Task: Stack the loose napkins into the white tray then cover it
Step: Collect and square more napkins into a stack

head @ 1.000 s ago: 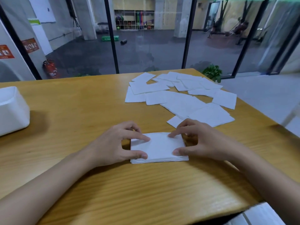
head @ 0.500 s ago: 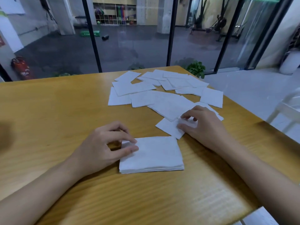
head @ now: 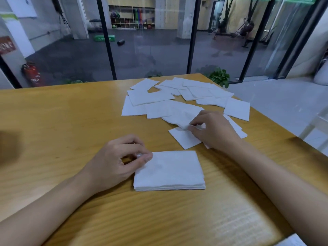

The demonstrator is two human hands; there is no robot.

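Observation:
A neat stack of white napkins [head: 170,170] lies on the wooden table [head: 62,121] in front of me. My left hand [head: 115,160] rests at the stack's left edge, thumb and fingertips pinching its top corner. My right hand [head: 213,130] is further back to the right, its fingers pinching the edge of a loose napkin [head: 182,118], which is lifting and creasing. Another loose napkin [head: 184,139] lies flat just under that hand. Several more loose napkins [head: 177,96] are spread across the far right of the table. The white tray is out of view.
The table's right edge [head: 284,132] runs close beside my right arm, with floor beyond. Glass panels with black frames [head: 190,38] stand behind the table. A potted plant [head: 220,77] sits past the far corner. A white object [head: 291,241] shows at the bottom right.
My right hand left the stack, reached back to the loose napkins and pinched one, which is lifting. My left hand stayed at the stack. The view turned right, so the white tray left the frame.

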